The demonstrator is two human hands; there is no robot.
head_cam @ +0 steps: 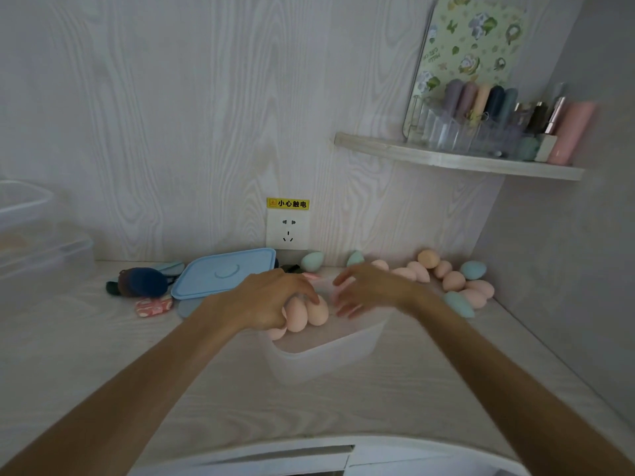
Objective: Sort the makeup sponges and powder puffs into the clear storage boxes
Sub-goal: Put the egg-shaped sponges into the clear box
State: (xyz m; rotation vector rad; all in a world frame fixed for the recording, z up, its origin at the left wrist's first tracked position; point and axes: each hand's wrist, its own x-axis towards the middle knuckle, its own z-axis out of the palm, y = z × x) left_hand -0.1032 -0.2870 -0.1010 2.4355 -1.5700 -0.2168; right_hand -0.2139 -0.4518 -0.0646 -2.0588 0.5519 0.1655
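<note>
1. Left hand [275, 298] curled over two pink egg-shaped sponges [305, 312], fingers wrapped round their tops, holding them at the left end of the clear storage box [330, 348].
2. Right hand [366, 288] spread wide and loose above the far side of that box, fingers [343, 276] fanned and slightly blurred, gripping nothing.
3. One more pink sponge [276, 333] low in the box, just under the left hand.
4. Box itself sitting on the pale wood desk [137, 355], lid off; blue lid [223, 271] lying just beyond it, towards the wall.
5. Off to the right, a loose heap of pink sponges [453, 280] with a few teal ones mixed in, near the corner.
6. Two teal sponges [312, 261] against the wall beneath the socket [288, 231].
7. Left of the lid, a pile of dark powder puffs [144, 282].
8. Far left, stacked clear boxes [37, 242]; up on the right, a corner shelf [464, 159] of cosmetics.
</note>
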